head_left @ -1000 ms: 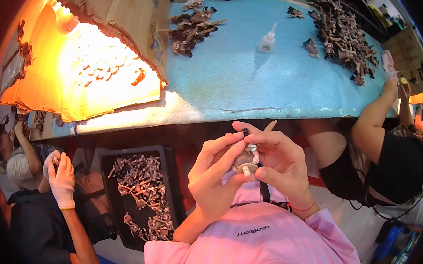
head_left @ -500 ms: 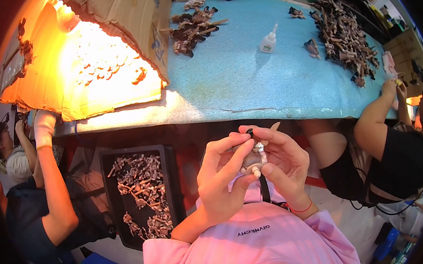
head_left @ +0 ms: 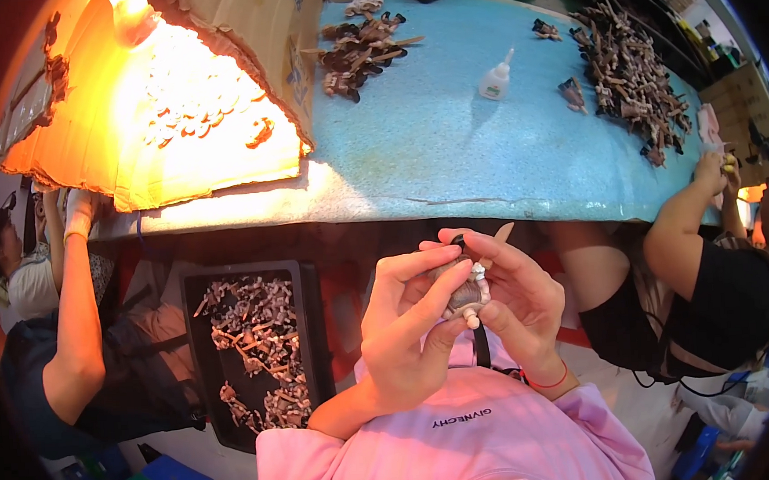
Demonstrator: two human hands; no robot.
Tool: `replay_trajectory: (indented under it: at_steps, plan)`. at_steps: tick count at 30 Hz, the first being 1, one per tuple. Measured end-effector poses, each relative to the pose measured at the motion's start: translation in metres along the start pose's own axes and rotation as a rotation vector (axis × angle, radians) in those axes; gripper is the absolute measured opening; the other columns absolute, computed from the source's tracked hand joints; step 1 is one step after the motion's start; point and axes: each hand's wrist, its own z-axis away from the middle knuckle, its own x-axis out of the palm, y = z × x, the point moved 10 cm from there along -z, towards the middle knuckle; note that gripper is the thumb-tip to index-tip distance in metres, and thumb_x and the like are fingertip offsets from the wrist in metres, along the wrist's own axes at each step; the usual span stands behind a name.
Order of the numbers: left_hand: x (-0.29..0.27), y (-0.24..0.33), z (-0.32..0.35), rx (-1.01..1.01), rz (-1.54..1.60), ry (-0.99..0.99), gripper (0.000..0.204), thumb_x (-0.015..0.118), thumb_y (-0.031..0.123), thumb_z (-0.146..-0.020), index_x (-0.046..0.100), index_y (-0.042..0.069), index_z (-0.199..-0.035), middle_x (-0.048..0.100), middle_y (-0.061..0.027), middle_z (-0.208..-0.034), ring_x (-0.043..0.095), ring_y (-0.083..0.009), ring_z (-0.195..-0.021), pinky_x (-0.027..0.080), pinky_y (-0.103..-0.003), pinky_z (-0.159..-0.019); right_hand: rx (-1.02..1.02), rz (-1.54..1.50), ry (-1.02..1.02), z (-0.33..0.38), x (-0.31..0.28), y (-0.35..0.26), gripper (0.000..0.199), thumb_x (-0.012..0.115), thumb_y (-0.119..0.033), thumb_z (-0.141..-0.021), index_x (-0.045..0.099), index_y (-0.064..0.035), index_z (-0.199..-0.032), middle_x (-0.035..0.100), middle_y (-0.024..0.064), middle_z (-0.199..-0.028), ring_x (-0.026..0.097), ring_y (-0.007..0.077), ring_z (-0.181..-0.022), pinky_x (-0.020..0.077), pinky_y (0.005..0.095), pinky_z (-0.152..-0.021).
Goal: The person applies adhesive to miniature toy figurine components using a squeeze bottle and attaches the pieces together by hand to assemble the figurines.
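Both hands hold steady at chest: left hand point(head_left: 403, 327) and right hand point(head_left: 516, 307) still pinch small grey figurine piece point(head_left: 465, 295), now tilted, pale peg down. Co-worker's gloved arm point(head_left: 76, 259) has risen toward lit cardboard point(head_left: 133, 158).

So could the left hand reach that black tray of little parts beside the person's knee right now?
Probably yes, but not freely: the black tray sits low on the person's left with nothing between, yet the left hand is pinching a small grey piece together with the right hand, so it would have to let go first.

A small grey-brown figurine piece point(head_left: 465, 295) — pale peg at its bottom — held upright between both hands.
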Motion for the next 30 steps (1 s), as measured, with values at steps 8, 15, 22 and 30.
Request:
replay_trajectory:
  at_steps: [8,15,22,30]
  plan:
    - [0.002,0.006,-0.002,0.041,-0.024,-0.021,0.031,0.059,-0.003,-0.078,0.054,-0.009,-0.109,0.041,-0.0189,-0.114,0.055,-0.0264,-0.096,0.049,-0.031,-0.078,0.000,-0.024,0.001,0.001,0.000,-0.003,0.052,0.056,-0.005,-0.083,0.033,0.0122,-0.126,0.042,0.0253,-0.126,0.046,0.0283,-0.114,0.0398,0.0370,-0.094]
    - [0.006,0.003,-0.003,0.058,-0.065,-0.034,0.036,0.061,-0.004,-0.075,0.054,-0.008,-0.110,0.042,-0.0197,-0.115,0.055,-0.0263,-0.096,0.049,-0.031,-0.080,0.012,-0.007,0.056,0.002,-0.004,-0.005,0.052,0.057,-0.005,-0.082,0.034,0.0122,-0.125,0.045,0.0230,-0.124,0.049,0.0253,-0.111,0.0402,0.0356,-0.094]
    - [0.005,-0.007,0.002,-0.009,-0.017,0.016,0.037,0.065,0.003,-0.074,0.055,-0.006,-0.109,0.045,-0.0190,-0.113,0.052,-0.0275,-0.104,0.048,-0.034,-0.083,0.041,0.094,0.109,0.003,-0.010,-0.006,0.051,0.060,-0.003,-0.077,0.041,0.0102,-0.122,0.051,0.0209,-0.119,0.053,0.0245,-0.108,0.0410,0.0326,-0.092]
    - [0.003,-0.025,0.006,-0.161,0.157,0.092,0.040,0.061,0.022,-0.083,0.052,-0.006,-0.111,0.046,-0.0178,-0.117,0.051,-0.0195,-0.100,0.044,-0.028,-0.082,-0.011,0.306,0.077,0.000,-0.010,-0.014,0.048,0.062,-0.003,-0.075,0.046,0.0073,-0.120,0.053,0.0214,-0.117,0.053,0.0283,-0.108,0.0409,0.0327,-0.091]
